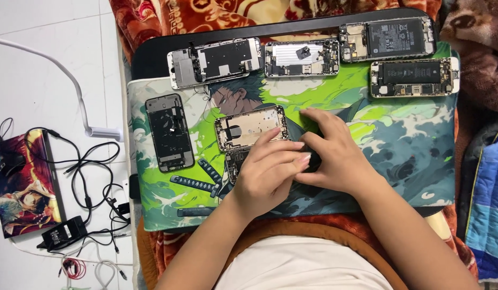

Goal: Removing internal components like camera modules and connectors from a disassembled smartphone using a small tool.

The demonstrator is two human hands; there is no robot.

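Left of the grip, a dark phone chassis (170,132) lies flat on the printed mat (410,145), kept accessible. The left hand (267,172) folds over a small dark part (312,156), fingers closed onto it; the right hand (335,156) clamps it from the opposite side for steadying. A gold phone housing (250,127) lies just above-left. Opened phones (413,78) are staged above-right.
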